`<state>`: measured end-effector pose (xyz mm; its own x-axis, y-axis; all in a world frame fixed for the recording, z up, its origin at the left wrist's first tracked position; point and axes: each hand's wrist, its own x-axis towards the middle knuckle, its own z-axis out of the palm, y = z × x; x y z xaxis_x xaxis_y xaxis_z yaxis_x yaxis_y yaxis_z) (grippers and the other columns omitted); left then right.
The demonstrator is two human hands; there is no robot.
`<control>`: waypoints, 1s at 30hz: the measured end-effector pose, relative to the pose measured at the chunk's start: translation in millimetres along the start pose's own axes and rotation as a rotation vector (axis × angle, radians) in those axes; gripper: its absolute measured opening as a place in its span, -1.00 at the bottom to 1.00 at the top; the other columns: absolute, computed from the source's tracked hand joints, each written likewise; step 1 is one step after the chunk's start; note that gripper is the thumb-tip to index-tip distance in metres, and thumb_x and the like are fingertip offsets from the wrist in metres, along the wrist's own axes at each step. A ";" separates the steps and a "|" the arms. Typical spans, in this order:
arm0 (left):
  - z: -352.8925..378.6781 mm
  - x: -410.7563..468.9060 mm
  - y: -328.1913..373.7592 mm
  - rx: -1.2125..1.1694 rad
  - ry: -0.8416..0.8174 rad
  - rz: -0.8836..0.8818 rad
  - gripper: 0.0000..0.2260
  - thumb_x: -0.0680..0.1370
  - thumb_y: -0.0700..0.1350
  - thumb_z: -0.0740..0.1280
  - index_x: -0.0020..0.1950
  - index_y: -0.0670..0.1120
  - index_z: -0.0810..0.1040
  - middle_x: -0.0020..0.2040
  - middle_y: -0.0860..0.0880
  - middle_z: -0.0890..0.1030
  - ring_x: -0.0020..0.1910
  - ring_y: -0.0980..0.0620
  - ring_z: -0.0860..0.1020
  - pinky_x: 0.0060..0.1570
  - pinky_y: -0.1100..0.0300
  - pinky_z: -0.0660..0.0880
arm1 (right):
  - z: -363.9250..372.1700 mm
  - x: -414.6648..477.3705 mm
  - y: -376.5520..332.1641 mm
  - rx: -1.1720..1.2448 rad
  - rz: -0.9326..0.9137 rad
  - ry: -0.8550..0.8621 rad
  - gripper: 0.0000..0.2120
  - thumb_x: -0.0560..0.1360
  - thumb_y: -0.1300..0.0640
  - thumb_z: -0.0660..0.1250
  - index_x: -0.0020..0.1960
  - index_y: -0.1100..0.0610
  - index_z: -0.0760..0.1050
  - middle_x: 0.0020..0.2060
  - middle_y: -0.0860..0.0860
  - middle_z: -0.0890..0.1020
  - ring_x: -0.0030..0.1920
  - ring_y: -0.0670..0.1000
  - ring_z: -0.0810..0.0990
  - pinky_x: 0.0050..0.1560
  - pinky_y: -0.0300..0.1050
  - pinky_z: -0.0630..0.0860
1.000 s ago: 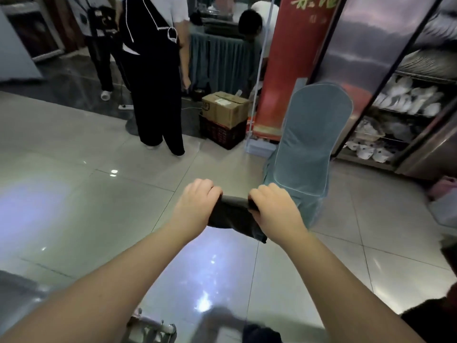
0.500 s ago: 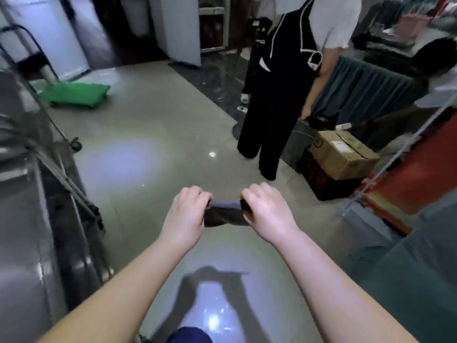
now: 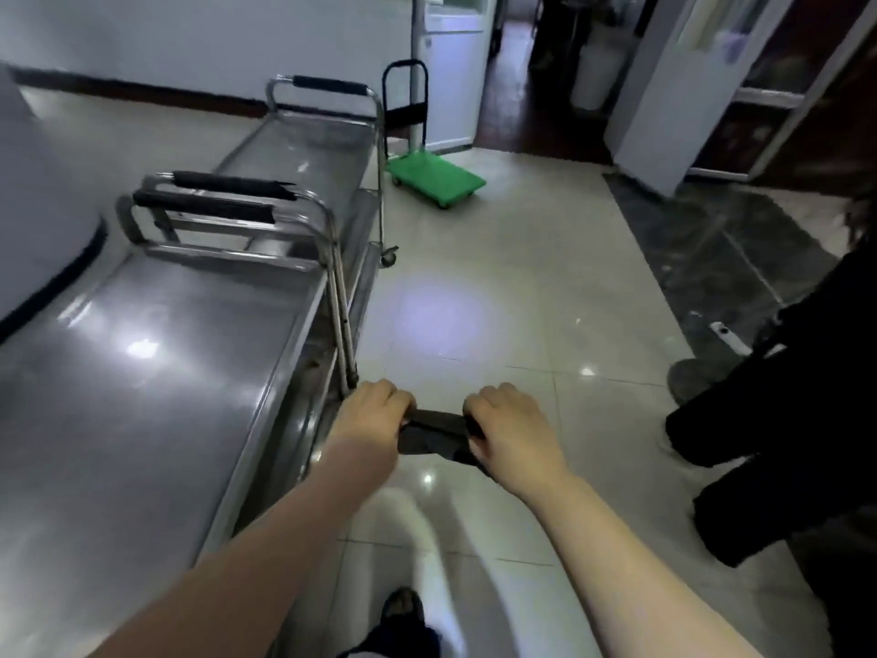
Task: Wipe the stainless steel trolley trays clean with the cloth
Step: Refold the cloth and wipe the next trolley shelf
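Observation:
A dark grey cloth [image 3: 434,434] is stretched between my two hands over the tiled floor. My left hand [image 3: 370,415] is shut on its left end and my right hand [image 3: 512,429] on its right end. Just left of my left hand runs the near stainless steel trolley, its top tray [image 3: 142,396] bare and shiny, with black-padded handles [image 3: 209,204] at its far end. A second steel trolley [image 3: 303,154] stands behind it. The cloth is beside the near tray's edge, not touching it.
A green flat platform cart [image 3: 434,178] is parked on the floor beyond the trolleys. A person in black clothes [image 3: 783,420] stands close at the right. A white curved wall [image 3: 42,192] is at the far left, and doorways [image 3: 522,64] lie at the back.
The view has swung left from the chair and shelves, past the standing person, to the steel trolleys. My hands have kept hold of the cloth the whole time.

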<state>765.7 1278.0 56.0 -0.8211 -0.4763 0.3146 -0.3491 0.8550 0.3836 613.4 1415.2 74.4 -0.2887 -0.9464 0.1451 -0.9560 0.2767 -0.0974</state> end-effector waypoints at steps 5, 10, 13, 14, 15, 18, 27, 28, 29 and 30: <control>2.3 49.7 -49.4 0.063 0.010 -0.238 -0.67 0.27 -0.37 0.53 -0.03 -0.12 0.63 -0.10 -0.09 0.60 -0.11 -0.14 0.56 -0.13 -0.01 0.55 | 20.7 105.2 15.8 0.036 -0.152 -0.071 -0.92 0.44 0.20 0.33 -0.07 0.15 0.49 -0.15 0.06 0.55 -0.09 0.14 0.45 -0.16 -0.01 0.35; 3.3 81.3 -81.0 0.106 0.087 -0.456 -0.70 0.30 -0.33 0.53 -0.03 -0.10 0.63 -0.05 -0.09 0.61 -0.05 -0.16 0.56 -0.10 0.01 0.52 | 38.4 186.3 25.2 0.153 -0.321 -0.058 -0.80 0.23 0.29 0.46 -0.19 0.17 0.50 -0.31 0.04 0.52 -0.28 0.12 0.45 -0.32 0.02 0.44; 13.2 89.2 -92.5 0.137 0.116 -0.625 -0.71 0.28 -0.28 0.54 -0.05 -0.08 0.63 -0.08 -0.07 0.59 -0.09 -0.16 0.55 -0.14 0.05 0.47 | 56.7 229.9 28.9 0.228 -0.483 -0.085 -0.77 0.24 0.28 0.49 -0.15 0.17 0.52 -0.26 0.05 0.55 -0.24 0.13 0.49 -0.27 -0.02 0.42; 18.8 91.0 -92.8 0.162 0.130 -0.692 -0.71 0.30 -0.26 0.54 -0.03 -0.07 0.63 -0.07 -0.06 0.58 -0.07 -0.15 0.54 -0.12 0.04 0.46 | 62.5 242.8 30.4 0.248 -0.548 -0.101 -0.77 0.26 0.27 0.50 -0.14 0.17 0.52 -0.24 0.06 0.56 -0.22 0.14 0.50 -0.25 -0.03 0.41; 24.8 91.9 -90.6 0.178 0.154 -0.771 -0.71 0.32 -0.24 0.52 -0.01 -0.05 0.62 -0.05 -0.06 0.58 -0.05 -0.16 0.52 -0.09 0.02 0.47 | 68.1 254.4 32.4 0.262 -0.612 -0.123 -0.79 0.28 0.26 0.49 -0.13 0.17 0.52 -0.22 0.06 0.57 -0.20 0.14 0.50 -0.22 -0.03 0.40; 42.2 95.0 -73.1 0.181 0.288 -0.981 -0.80 0.38 -0.17 0.40 -0.01 -0.09 0.63 -0.06 -0.11 0.59 -0.05 -0.21 0.51 -0.06 -0.03 0.48 | 80.8 282.0 40.2 0.333 -0.792 -0.207 -0.86 0.37 0.26 0.40 -0.09 0.15 0.50 -0.16 0.05 0.55 -0.13 0.11 0.47 -0.16 -0.06 0.36; 93.5 86.5 -30.3 0.218 0.406 -1.434 -0.81 0.50 -0.31 0.36 0.05 -0.09 0.62 -0.02 -0.07 0.56 0.00 -0.12 0.47 0.00 0.03 0.44 | 132.0 285.6 41.4 0.466 -1.006 -0.442 -0.79 0.45 0.23 0.42 0.06 0.11 0.49 0.00 -0.01 0.52 0.01 0.04 0.47 -0.02 -0.08 0.47; 99.7 81.1 -27.3 0.213 0.412 -1.472 -0.82 0.52 -0.30 0.35 0.06 -0.09 0.62 -0.01 -0.05 0.56 0.01 -0.10 0.46 0.00 0.06 0.43 | 140.1 280.1 41.3 0.480 -1.004 -0.469 -0.78 0.46 0.24 0.40 0.08 0.10 0.50 0.01 -0.01 0.51 0.02 0.03 0.46 -0.02 -0.10 0.46; 104.9 75.8 -24.9 0.210 0.414 -1.501 -0.82 0.52 -0.29 0.35 0.06 -0.08 0.62 -0.01 -0.05 0.56 0.01 -0.09 0.46 0.00 0.07 0.41 | 147.6 275.2 41.3 0.503 -0.995 -0.493 -0.78 0.47 0.25 0.39 0.10 0.10 0.50 0.03 -0.02 0.51 0.03 0.02 0.46 -0.03 -0.12 0.45; 109.7 70.4 -23.9 0.205 0.409 -1.521 -0.82 0.53 -0.28 0.35 0.07 -0.08 0.62 -0.01 -0.04 0.56 0.02 -0.09 0.46 0.01 0.08 0.41 | 154.8 270.7 40.6 0.531 -0.985 -0.515 -0.77 0.47 0.26 0.38 0.11 0.10 0.50 0.04 -0.02 0.51 0.04 0.02 0.45 -0.05 -0.13 0.44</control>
<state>666.7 1246.5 -26.2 0.4965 -0.8678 -0.0215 -0.7761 -0.4549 0.4367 504.4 1144.4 -42.7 0.7124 -0.7017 -0.0100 -0.5797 -0.5803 -0.5720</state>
